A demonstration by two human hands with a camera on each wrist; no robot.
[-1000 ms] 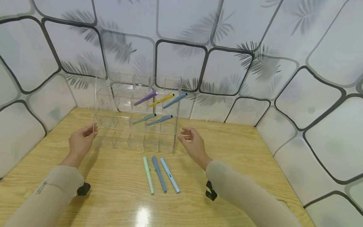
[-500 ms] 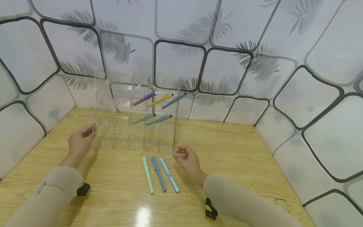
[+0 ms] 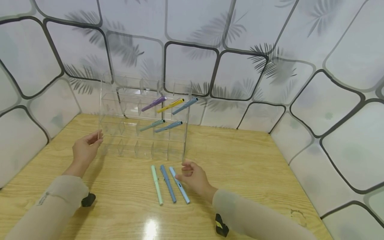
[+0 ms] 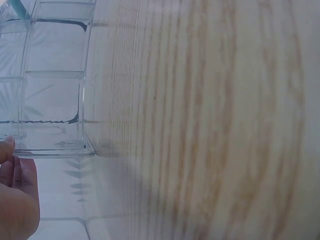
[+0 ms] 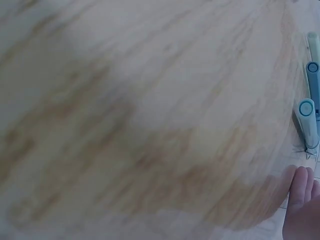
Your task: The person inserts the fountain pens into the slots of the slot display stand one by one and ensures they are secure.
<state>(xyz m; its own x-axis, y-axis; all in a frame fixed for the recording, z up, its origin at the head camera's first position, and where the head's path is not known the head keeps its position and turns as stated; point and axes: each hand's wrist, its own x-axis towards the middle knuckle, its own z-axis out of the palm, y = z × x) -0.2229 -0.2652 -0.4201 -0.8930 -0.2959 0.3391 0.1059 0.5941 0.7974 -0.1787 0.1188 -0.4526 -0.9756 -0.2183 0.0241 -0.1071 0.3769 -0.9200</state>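
Note:
A clear acrylic pen rack (image 3: 177, 146) stands on the table. My left hand (image 3: 85, 149) pinches its left side panel; in the left wrist view thumb and fingers (image 4: 27, 175) lie on either side of that panel. My right hand (image 3: 194, 178) is by the light blue pen (image 3: 183, 191), thumb over its upper part, fingers loosely bent with nothing gripped. Left of that pen lie a dark blue pen (image 3: 168, 185) and a mint green pen (image 3: 157, 186). Whether the thumb touches the light blue pen I cannot tell.
On the rack's upper tier rest a purple pen (image 3: 154, 104), a yellow pen (image 3: 170, 105) and a blue pen (image 3: 185, 106). A grey-green pen (image 3: 152, 125) and another blue pen (image 3: 168, 127) rest one tier lower. Patterned cloth walls (image 3: 192, 70) enclose the wooden table (image 3: 240, 156).
My right hand has moved down and to the left, from beside the rack's right edge to the light blue pen. The left hand has stayed on the rack.

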